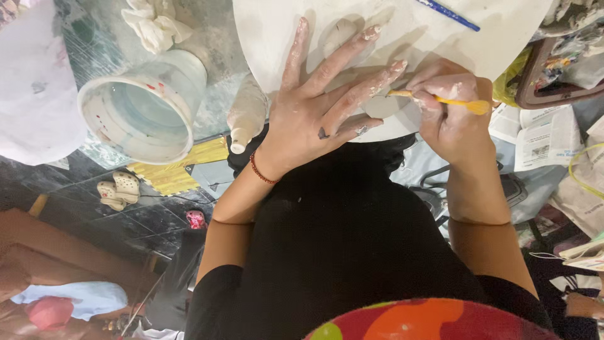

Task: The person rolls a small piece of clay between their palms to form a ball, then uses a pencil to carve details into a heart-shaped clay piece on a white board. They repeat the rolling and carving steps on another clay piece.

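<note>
we see the left hand [321, 104] spread flat, fingers splayed and clay-smeared, pressing on a round white board [402, 38] at top centre of the frame. right hand [450, 116] is closed in a pinch on a yellow-handled tool [453, 102], tip pointing left toward the left hand's fingertips, just beside them. a small pale clay lump [340, 34] sits on the board between the left hand's fingers near the top edge. a blue stick [448, 14] lies on the board at upper right. a white bucket [141, 110] with water sits upper left, a crumpled white rag [151, 22] above it. a clay-coated bottle [245, 113] stands just left of the left wrist. newspaper [541, 135] at right edge. red bracelet [261, 171] on the left wrist.
</note>
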